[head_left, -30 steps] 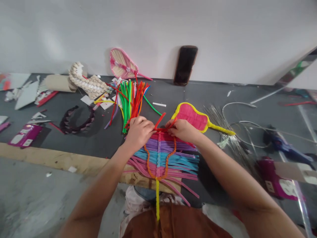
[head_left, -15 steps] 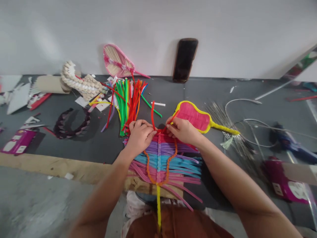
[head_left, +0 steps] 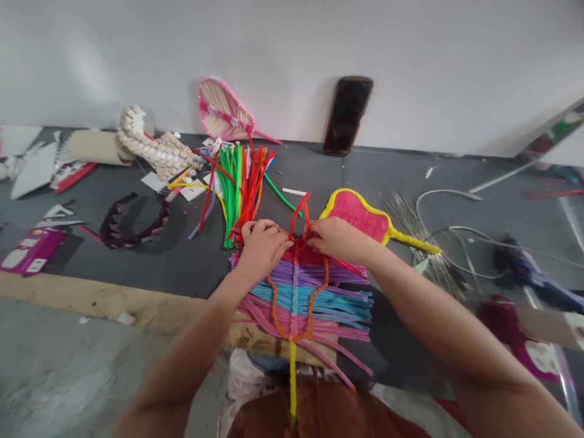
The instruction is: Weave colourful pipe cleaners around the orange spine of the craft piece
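A woven panel of pipe cleaners (head_left: pixel 301 292) lies before me in pink, blue, purple and red rows, with an orange outline and a yellow stem. My left hand (head_left: pixel 262 246) is closed at its top edge, left of the centre line. My right hand (head_left: pixel 337 238) is closed on the other side. Between them both hands pinch a red pipe cleaner (head_left: pixel 298 216), whose ends curl upward above the panel.
A bundle of loose pipe cleaners (head_left: pixel 237 182) lies just beyond. A pink and yellow fan shape (head_left: pixel 360 216) sits to the right, near thin wires (head_left: pixel 410 225) and a glue gun (head_left: pixel 529 271). A phone (head_left: pixel 347 114) leans on the wall. Paper crafts clutter the left.
The red pipe cleaner's ends have swung from a spread V into an upright curl between my hands. Both hands stay at the panel's top edge.
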{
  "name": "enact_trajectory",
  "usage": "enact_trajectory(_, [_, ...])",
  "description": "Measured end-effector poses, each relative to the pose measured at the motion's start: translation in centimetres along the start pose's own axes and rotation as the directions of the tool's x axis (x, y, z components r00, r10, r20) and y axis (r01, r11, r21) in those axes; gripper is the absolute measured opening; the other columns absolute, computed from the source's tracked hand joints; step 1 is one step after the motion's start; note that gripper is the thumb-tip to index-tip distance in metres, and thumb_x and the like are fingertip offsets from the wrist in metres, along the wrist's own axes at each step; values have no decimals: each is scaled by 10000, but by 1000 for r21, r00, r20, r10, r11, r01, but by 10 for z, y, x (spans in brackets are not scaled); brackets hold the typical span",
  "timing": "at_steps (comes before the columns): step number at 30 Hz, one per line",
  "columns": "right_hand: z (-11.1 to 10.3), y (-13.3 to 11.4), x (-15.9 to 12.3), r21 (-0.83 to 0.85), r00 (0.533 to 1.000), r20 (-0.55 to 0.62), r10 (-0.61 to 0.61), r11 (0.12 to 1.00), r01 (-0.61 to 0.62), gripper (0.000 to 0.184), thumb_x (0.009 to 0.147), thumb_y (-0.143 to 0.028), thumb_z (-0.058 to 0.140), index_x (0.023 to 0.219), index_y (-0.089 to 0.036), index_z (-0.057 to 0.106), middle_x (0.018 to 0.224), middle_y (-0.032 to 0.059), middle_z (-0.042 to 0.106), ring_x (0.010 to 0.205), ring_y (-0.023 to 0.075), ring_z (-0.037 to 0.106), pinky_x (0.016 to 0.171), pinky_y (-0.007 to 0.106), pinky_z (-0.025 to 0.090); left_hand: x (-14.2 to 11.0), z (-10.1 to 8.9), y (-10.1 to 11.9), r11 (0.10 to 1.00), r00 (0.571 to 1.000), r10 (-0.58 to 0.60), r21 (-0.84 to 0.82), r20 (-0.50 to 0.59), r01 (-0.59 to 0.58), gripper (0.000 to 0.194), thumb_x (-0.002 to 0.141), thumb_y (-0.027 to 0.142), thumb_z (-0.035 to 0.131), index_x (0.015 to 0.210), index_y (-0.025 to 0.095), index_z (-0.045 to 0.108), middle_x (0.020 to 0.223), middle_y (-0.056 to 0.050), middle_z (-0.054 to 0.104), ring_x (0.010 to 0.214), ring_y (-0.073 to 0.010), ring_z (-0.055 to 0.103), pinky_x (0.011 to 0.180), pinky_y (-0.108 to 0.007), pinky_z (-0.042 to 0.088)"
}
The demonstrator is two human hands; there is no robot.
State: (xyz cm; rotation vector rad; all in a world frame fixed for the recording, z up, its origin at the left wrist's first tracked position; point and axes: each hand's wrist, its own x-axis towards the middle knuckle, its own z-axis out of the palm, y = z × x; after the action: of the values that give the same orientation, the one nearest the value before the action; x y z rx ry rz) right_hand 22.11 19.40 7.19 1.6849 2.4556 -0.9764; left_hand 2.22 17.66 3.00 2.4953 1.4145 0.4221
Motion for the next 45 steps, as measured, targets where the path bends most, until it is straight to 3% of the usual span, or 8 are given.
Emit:
enact_trajectory(10, [21,0,-6,-60,988,-151,43,997,-53,185,949,-220,435,1066,-189,575,848,66,709,739,202,659,606,247,381,9,0,8,998,998,-56,24,28,55,252,957,295,479,821,206,671,925,-49,718,1042,-253,520,919,-485,260])
enact_trajectory(15, [32,0,-4,55,958,-280,-60,995,79,193,948,-179,412,998,-201,597,912,46,671,793,163,639,671,224,435,11,2,11,997,996,-73,7,47,73,219,933,237,473,868,212,681,931,-55,715,1052,-263,514,916,-489,289])
enact_trajectory(20, [39,5,-2,16,896,-407,-179,979,203,229,935,-166,417,974,-211,638,1145,78,593,901,162,629,694,233,480,12,2,10,996,996,-83,26,37,82,213,863,138,486,842,216,683,943,-58,708,1058,-271,526,924,-511,292])
enact_trajectory(25, [28,5,-1,-77,889,-332,-315,949,307,261,897,-95,419,977,-196,646,1468,85,424,1070,195,608,742,263,508,21,-3,9,995,990,-102,14,96,102,159,841,156,543,785,221,677,963,-46,714,1100,-271,534,965,-528,274])
enact_trajectory(29, [18,2,0,-113,904,-322,-281,960,258,231,898,-152,453,971,-191,668,1413,122,442,927,189,634,655,272,497,26,-8,9,993,981,-120,23,153,118,176,863,171,549,766,216,689,955,-49,721,1108,-281,539,985,-567,254])
enact_trajectory(33, [21,6,7,121,914,-335,-229,952,282,209,830,-80,486,908,-173,656,1068,89,628,879,165,620,726,264,478,25,-10,9,999,985,-39,10,166,38,215,905,199,524,791,229,704,997,-33,728,1108,-271,528,1014,-592,210])
enact_trajectory(36, [25,10,11,284,922,-320,-217,907,311,184,785,-52,520,857,-178,635,864,24,657,832,142,607,758,245,455,24,-11,9,1000,982,-26,12,188,24,205,909,229,544,781,223,704,986,-33,731,1086,-266,531,1026,-596,195])
enact_trajectory(45, [29,12,14,421,919,-363,-154,853,309,130,782,-116,551,837,-178,651,774,-4,677,696,124,593,644,230,440,26,-16,12,999,982,-48,-5,185,50,264,894,314,546,708,213,704,877,-28,735,1039,-247,559,1029,-573,199])
